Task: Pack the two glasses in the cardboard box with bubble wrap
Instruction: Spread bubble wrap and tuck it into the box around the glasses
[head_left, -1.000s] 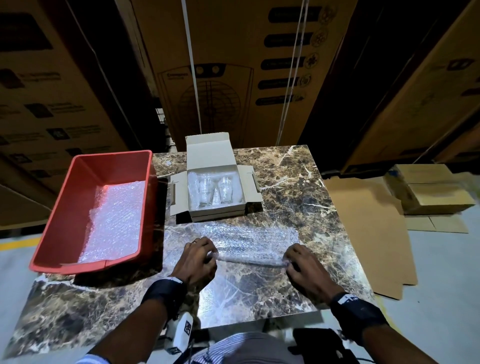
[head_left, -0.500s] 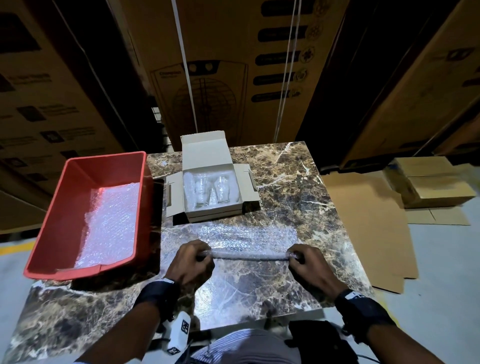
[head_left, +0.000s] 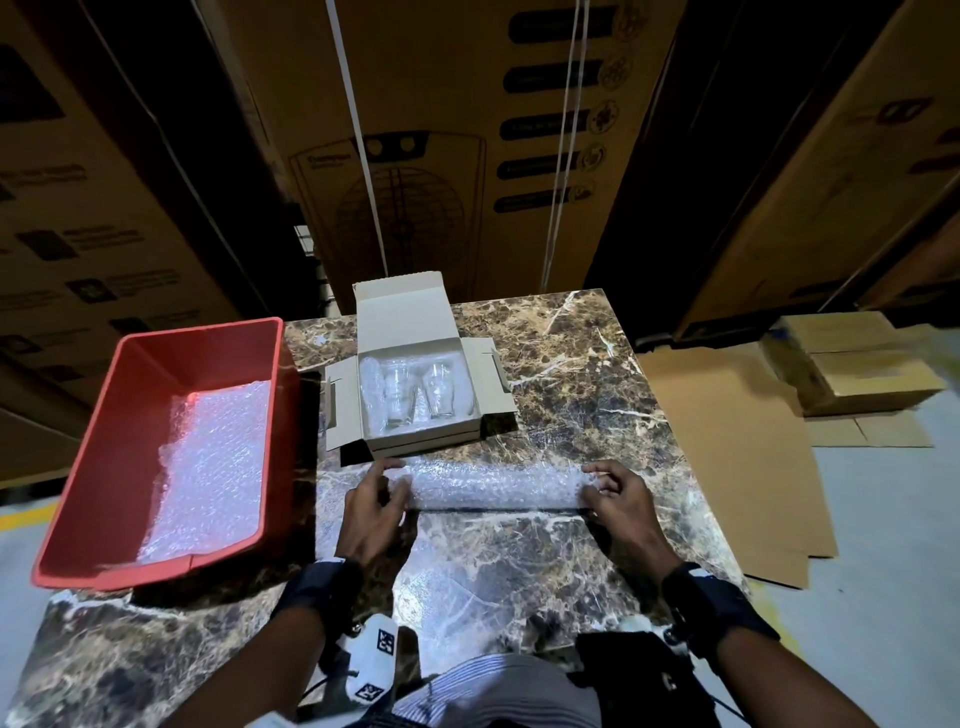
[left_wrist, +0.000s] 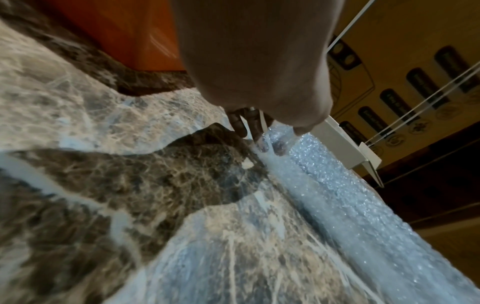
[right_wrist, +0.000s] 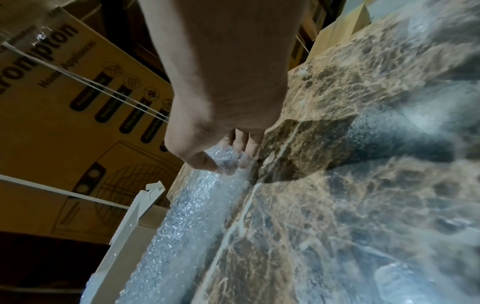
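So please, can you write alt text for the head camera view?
Two hands, left hand and right hand, hold a folded bubble wrap sheet by its ends on a marble table, before an open cardboard box containing two glasses.

left hand (head_left: 375, 506), right hand (head_left: 621, 501), fingers (left_wrist: 262, 142) curled, pinching

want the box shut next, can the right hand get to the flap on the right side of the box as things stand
Probably yes, once free. The right hand now holds one end of the bubble wrap roll, so it must let go first. The right flap of the cardboard box lies open with only bare table beside it.
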